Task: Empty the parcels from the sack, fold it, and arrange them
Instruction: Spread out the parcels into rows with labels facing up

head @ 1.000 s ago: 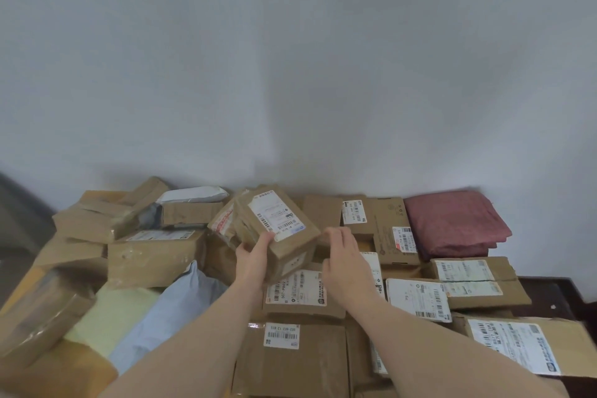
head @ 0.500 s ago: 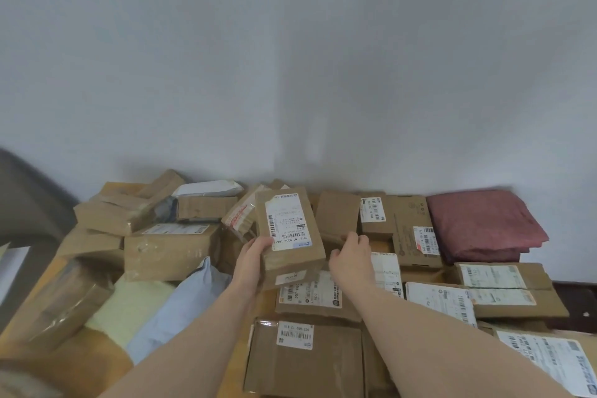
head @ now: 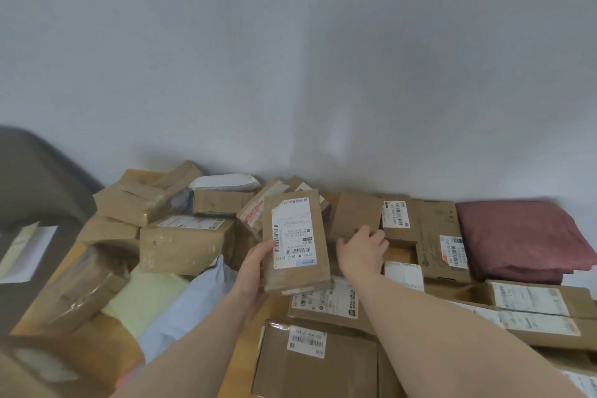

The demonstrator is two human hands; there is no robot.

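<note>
Parcel (head: 295, 241) with a white label stands tilted up in our left hand (head: 255, 268), whose fingers grip its left edge. Our right hand (head: 361, 250), just to its right, lies open with spread fingers on a plain brown box (head: 353, 215). Around these we see more boxes crowding the counter (head: 245, 333), and a folded maroon sack (head: 520, 239) lies far right by the wall.

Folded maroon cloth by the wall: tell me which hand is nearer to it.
Right. The right hand reaches among boxes toward the folded maroon cloth, still apart from it; the left hand grips a labelled box farther left.
</note>
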